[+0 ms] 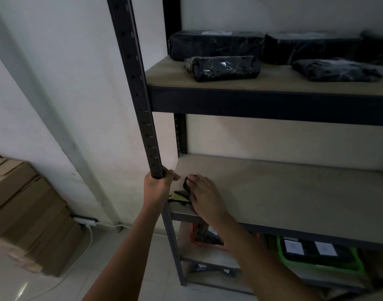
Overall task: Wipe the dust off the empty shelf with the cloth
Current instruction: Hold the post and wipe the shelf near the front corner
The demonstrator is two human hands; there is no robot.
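The empty shelf (294, 192) is a pale board in a dark metal rack, at mid height. At its front left corner lies a dark cloth with a yellow-green patch (179, 195). My right hand (204, 197) rests flat on the cloth, fingers pointing left, pressing it onto the board. My left hand (158, 183) is wrapped around the rack's front left upright (143, 105), just left of the cloth. Most of the cloth is hidden under my right hand.
The shelf above (273, 81) holds several black plastic-wrapped packages (222, 67). Below are a red-rimmed tray (204, 237) and a green crate (320, 257). Cardboard boxes (28, 209) are stacked on the floor at left, with a power strip (86, 221) and white cable by the wall.
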